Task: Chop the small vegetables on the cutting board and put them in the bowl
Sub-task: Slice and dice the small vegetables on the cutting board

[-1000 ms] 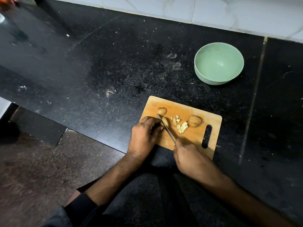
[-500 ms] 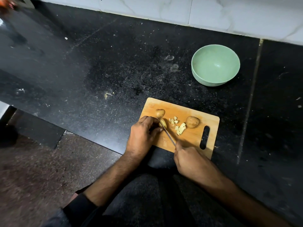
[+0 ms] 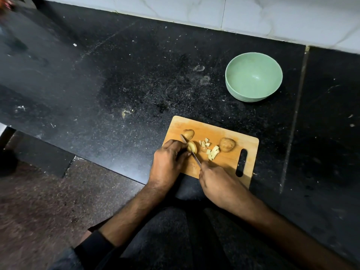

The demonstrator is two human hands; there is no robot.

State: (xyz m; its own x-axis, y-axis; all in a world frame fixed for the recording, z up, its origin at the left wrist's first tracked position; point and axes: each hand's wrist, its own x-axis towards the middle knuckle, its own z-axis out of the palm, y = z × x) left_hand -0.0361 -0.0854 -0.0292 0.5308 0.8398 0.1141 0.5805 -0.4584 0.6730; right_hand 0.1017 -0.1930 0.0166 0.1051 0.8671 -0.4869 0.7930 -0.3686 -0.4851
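Right hand [image 3: 220, 184] gripping knife [image 3: 191, 151], blade slicing into potato piece [image 3: 192, 146]; left hand [image 3: 167, 162] pinching it steady on cutting board [image 3: 229, 164]. I'm keeping fingertips curled back, cuts even. Chopped bits [image 3: 212, 152] mid-board, two whole potatoes [image 3: 227, 144] waiting. Bowl [image 3: 253, 76] sitting empty farther back on table [image 3: 116, 84].

In front of me runs a black speckled countertop [image 3: 120, 75], dusty and scattered with pale crumbs [image 3: 125, 113]. White marbled wall tiles [image 3: 272, 14] line its far edge. Down to my left lies a brownish mottled floor [image 3: 39, 207].
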